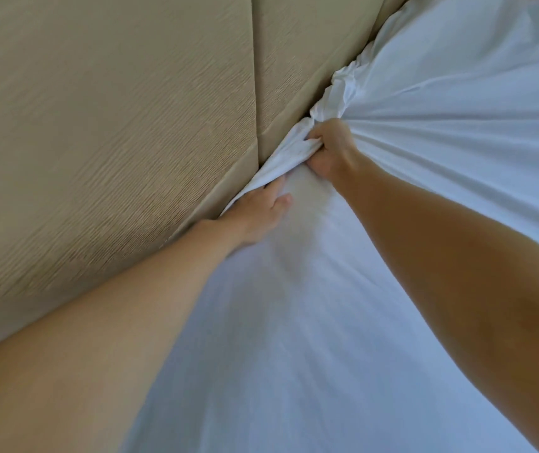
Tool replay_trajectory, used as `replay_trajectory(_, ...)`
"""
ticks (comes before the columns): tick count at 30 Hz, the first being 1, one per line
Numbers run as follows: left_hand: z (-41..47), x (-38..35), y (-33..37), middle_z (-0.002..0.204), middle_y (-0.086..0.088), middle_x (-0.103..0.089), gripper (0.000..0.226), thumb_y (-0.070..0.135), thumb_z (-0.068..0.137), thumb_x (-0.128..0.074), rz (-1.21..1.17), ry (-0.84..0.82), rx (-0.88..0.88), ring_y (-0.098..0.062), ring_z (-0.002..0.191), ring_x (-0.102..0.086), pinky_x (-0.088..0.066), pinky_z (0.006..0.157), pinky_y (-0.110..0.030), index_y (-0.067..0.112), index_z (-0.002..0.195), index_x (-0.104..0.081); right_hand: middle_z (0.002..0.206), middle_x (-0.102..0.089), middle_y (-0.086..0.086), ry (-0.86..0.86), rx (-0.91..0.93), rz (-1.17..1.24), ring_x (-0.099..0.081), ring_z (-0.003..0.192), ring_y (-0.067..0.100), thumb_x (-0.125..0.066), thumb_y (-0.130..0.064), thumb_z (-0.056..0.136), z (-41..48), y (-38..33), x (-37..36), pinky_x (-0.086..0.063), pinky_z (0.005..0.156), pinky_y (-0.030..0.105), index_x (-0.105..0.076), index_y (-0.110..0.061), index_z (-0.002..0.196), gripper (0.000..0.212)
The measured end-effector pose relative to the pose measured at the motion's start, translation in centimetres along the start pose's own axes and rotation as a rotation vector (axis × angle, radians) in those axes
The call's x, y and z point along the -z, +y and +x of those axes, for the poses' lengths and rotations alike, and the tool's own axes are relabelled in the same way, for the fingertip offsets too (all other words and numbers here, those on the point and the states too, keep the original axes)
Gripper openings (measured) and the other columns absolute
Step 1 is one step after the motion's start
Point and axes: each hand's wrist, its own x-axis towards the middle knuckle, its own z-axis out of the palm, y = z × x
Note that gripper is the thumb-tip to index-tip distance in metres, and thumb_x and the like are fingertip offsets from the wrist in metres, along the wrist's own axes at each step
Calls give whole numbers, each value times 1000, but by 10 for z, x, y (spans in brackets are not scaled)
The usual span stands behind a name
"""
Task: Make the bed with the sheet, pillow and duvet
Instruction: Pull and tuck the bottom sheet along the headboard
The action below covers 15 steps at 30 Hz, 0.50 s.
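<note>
Within right fingers (318, 135), sheet (294, 148) (bunched)

A beige padded headboard (98, 132) with a fine ribbed weave filled the left side, split by a seam (254, 76) into two panels, softly and evenly lit.

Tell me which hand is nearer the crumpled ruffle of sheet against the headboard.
Right. The right hand grips the sheet just beside the ruffle; the left hand lies farther along the headboard edge.
</note>
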Motion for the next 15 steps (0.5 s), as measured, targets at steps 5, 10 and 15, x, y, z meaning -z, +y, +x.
replay_trajectory(5,-5,-3,7,155,-7,-23,49,21,102,-28,178,127,-34,-21,141,-24,-24,114,-32,14,149,-19,103,-59,16,-143,59,5,-55,116,31,-50,-1,89,-22,-2,15,-44,103,40,-50,0,111,22)
replay_trajectory(10,-61,-25,-12,135,-20,-49,53,2,86,-22,475,311,-158,-31,126,-49,-40,104,-34,-7,132,-44,97,-58,3,0,268,-294,-59,89,15,-67,-22,71,-46,17,31,-49,81,22,-42,-4,108,48)
replay_trajectory(15,-101,-45,-39,124,-24,-58,47,14,90,-32,636,422,-96,-35,114,-60,-43,102,-39,-12,122,-54,83,-53,1,84,648,-723,-50,73,13,-51,-10,91,-74,58,36,-39,66,17,-44,-11,91,7)
